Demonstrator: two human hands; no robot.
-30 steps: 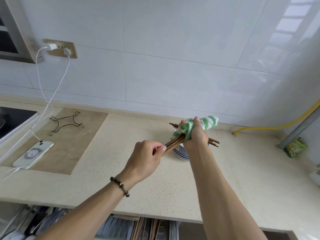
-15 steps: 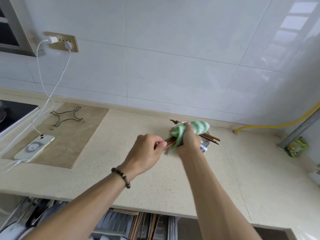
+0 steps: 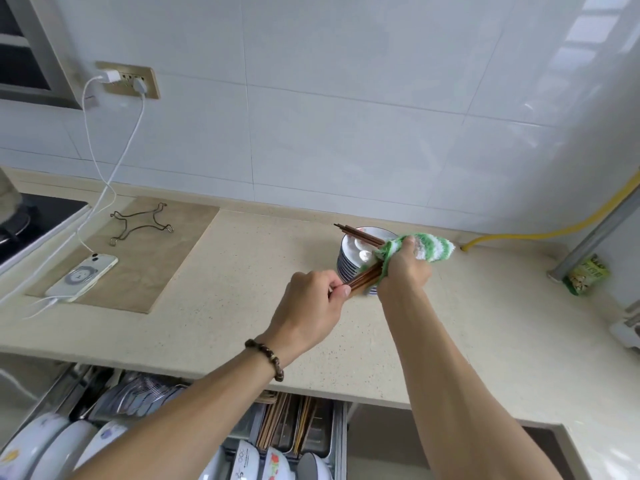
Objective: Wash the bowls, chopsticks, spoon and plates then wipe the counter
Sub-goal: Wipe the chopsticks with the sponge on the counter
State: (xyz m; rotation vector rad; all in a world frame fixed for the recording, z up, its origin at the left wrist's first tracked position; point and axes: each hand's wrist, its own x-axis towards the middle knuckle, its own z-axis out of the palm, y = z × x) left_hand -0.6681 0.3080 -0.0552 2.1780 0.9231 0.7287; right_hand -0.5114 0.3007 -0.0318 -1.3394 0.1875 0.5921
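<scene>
I'm pinching the near ends of the chopsticks (image 3: pixel 360 237) in my left hand (image 3: pixel 313 301) while my right hand (image 3: pixel 401 268) is gripping the green cloth (image 3: pixel 431 249) around them, above the stacked plates (image 3: pixel 349 265) at 1 o'clock on the tabletop (image 3: pixel 242 306). Next, I reckon, stroking tipward.

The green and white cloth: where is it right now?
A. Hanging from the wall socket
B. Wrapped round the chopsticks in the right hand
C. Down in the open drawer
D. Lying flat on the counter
B: the right hand grips the green and white cloth round the chopsticks, while the left hand holds their near ends.
</scene>
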